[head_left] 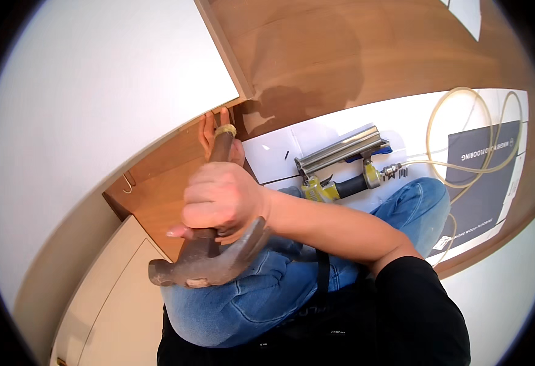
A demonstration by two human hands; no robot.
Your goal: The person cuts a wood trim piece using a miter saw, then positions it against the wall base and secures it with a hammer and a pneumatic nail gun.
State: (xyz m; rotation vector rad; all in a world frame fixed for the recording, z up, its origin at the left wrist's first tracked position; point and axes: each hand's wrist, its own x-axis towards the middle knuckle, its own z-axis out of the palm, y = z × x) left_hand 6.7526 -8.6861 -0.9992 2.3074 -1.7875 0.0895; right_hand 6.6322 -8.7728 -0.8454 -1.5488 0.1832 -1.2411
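A worn claw hammer [218, 268] is in my right hand [221, 195], whose fingers wrap its handle close to the head. The head hangs toward my knees, and the handle's butt points away from me, up at the wooden edge. Beyond that butt, my left hand [206, 129] lies at the wooden edge strip [221, 52], by the corner of the white panel [127, 67]. Its visible fingers are stretched out against the wood. The handle and my right hand hide the rest of it.
To the right, a yellow-green pneumatic nailer [322, 190] with a metal magazine lies on flattened white cardboard [273, 149]. A clear air hose [432, 143] loops from it. Dark nail strips [395, 173] lie nearby. A small hook [128, 183] is on the wood at left.
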